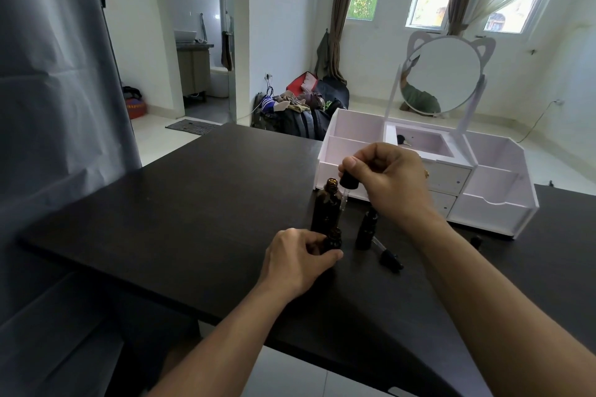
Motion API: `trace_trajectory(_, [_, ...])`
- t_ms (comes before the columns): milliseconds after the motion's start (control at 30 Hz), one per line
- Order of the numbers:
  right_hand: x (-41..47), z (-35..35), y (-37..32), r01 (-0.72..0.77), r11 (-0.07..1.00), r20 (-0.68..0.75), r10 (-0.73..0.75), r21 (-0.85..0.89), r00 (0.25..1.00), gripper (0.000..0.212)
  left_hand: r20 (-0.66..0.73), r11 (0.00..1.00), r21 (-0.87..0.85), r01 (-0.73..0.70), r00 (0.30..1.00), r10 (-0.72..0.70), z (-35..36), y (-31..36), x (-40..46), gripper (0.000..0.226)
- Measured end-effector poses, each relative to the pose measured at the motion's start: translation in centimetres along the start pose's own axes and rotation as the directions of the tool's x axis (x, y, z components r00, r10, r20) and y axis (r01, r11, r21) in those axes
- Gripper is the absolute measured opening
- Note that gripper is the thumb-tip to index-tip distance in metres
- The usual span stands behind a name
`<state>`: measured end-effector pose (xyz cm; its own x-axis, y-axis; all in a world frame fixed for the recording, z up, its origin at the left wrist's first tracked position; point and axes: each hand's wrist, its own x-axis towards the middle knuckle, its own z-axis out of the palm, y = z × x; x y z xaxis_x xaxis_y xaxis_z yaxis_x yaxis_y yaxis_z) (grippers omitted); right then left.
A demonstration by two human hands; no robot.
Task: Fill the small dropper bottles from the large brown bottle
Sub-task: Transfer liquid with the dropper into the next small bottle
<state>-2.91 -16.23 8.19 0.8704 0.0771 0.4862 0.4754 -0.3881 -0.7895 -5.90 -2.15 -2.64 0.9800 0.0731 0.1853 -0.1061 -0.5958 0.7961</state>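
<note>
The large brown bottle stands uncapped on the dark table. Just in front of it stands a small open dropper bottle, which my left hand grips at its base. My right hand pinches a black-capped dropper by its bulb; the glass tube hangs beside the large bottle's neck, above the small bottle. A second small dark bottle, capped, stands to the right. Another dropper lies flat on the table near it.
A white organiser with compartments, drawers and a cat-ear round mirror stands at the back right of the table. A small dark object lies by its front corner. A grey curtain hangs at the left.
</note>
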Motion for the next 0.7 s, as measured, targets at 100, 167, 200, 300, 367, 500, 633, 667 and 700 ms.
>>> trace_trajectory(100, [-0.1, 0.0, 0.1, 0.007, 1.000, -0.005, -0.007, 0.019, 1.000, 0.011, -0.009, 1.000, 0.000, -0.002, 1.000, 0.002, 0.0, 0.0, 0.0, 0.039])
trace_trajectory(167, [-0.2, 0.1, 0.3, -0.002, 1.000, -0.009, 0.002, 0.031, 1.000, 0.010, -0.010, 1.000, 0.006, -0.009, 1.000, 0.009, 0.0, 0.0, 0.0, 0.041])
trace_trajectory(200, [-0.2, 0.1, 0.4, -0.006, 1.000, -0.007, 0.006, 0.020, 1.000, 0.010, -0.005, 1.000, 0.010, -0.011, 1.000, 0.011, 0.0, 0.0, 0.0, 0.041])
trace_trajectory(300, [-0.2, 0.2, 0.6, -0.006, 1.000, -0.014, 0.006, -0.010, 1.000, 0.012, 0.003, 1.000, 0.016, -0.014, 1.000, 0.014, 0.0, 0.0, 0.0, 0.040])
trace_trajectory(367, [-0.3, 0.1, 0.4, -0.010, 1.000, 0.005, 0.010, 0.004, 1.000, 0.010, 0.009, 1.000, 0.021, -0.012, 1.000, 0.011, 0.0, -0.1, 0.0, 0.041])
trace_trajectory(500, [0.1, -0.1, -0.2, 0.012, 1.000, -0.022, -0.012, 0.010, 1.000, 0.009, 0.021, 1.000, 0.011, -0.004, 1.000, 0.004, 0.0, -0.1, 0.1, 0.039])
trace_trajectory(633, [1.2, -0.5, -1.1, 0.062, 0.994, -0.165, -0.046, 0.092, 0.985, 0.008, 0.040, 1.000, 0.002, -0.001, 0.999, 0.001, -0.1, 0.0, 0.1, 0.037])
trace_trajectory(667, [1.5, -0.6, -1.3, 0.081, 0.990, -0.200, -0.058, 0.113, 0.978, 0.008, 0.047, 1.000, -0.004, -0.003, 0.999, 0.003, -0.1, -0.1, 0.1, 0.036])
trace_trajectory(700, [1.9, -0.6, -1.6, 0.099, 0.987, -0.230, -0.068, 0.127, 0.971, 0.009, 0.049, 1.000, -0.011, -0.004, 0.999, 0.005, -0.1, -0.1, 0.1, 0.035])
